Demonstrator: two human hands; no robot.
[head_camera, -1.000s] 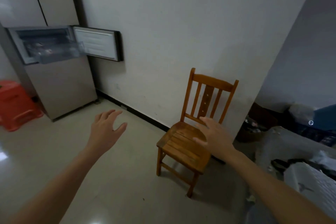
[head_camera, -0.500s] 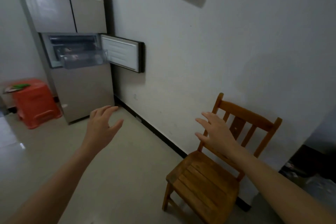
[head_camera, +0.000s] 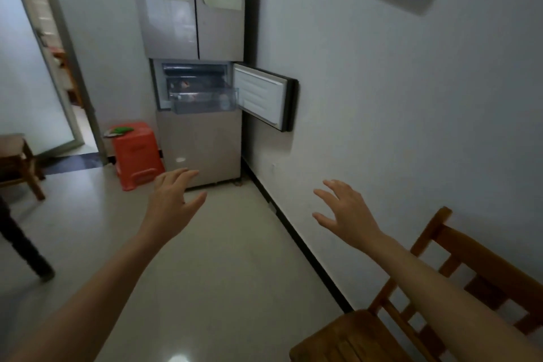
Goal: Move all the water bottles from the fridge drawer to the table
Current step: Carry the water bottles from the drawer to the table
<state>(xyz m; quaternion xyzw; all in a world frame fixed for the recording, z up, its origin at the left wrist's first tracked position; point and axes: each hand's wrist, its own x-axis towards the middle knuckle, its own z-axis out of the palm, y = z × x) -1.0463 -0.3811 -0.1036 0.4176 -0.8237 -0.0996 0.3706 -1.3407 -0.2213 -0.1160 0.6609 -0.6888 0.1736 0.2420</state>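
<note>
The fridge drawer juts out of the fridge's middle compartment. Its contents are too blurred to make out. To the fridge's right the small door hangs open. The left hand and right hand hover well short of the fridge, fingers spread, holding nothing. An orange stool stands just left of the fridge.
</note>
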